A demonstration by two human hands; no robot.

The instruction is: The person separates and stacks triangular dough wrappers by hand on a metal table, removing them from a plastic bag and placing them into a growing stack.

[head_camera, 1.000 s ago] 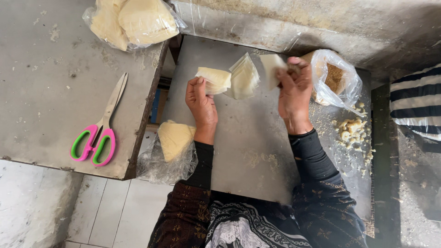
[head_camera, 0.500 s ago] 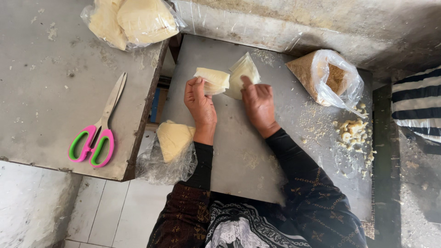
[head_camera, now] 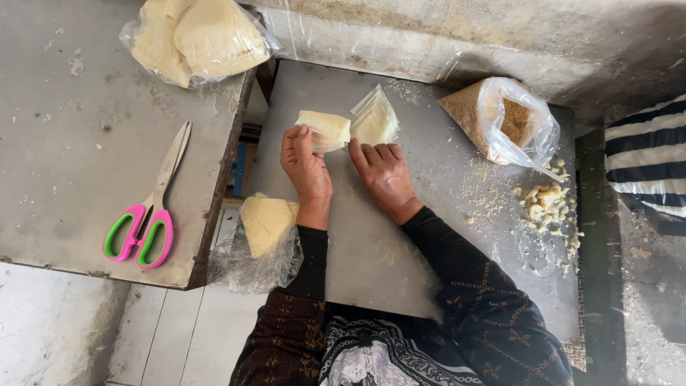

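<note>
Folding over a pale pastry sheet (head_camera: 325, 130), the left hand (head_camera: 307, 168) pinches its near edge w/ fingers curled on it, thumb under; the sheet sits rolled/creased on the grey metal worktop (head_camera: 429, 236), touching the hand. Right hand (head_camera: 384, 175) lies flat beside it, fingers spread narrow, fingertips pressing the lower corner of a triangular stack of pastry sheets (head_camera: 375, 120) just right of the rolled one; the two pieces touch or overlap, can't tell which. Head view only: both arms in dark patterned sleeves come up from the bottom of frame. To the right on the same worktop, an open clear bag of brown crumbs (head_camera: 500, 121), w/ loose crumbs scattered near it and a small heap of pale lumps (head_camera: 547, 204) below it. Left of the worktop, a lower grey table (head_camera: 71, 107) carries scissors w/ pink-green handles (head_camera: 146, 207) and a plastic bag of pale dough sheets (head_camera: 196, 39) at the top edge. Between the two tops, near the left forearm, another plastic-wrapped pale wedge (head_camera: 264, 229). Far right: striped fabric (head_camera: 647, 154), well apart from hands.
</note>
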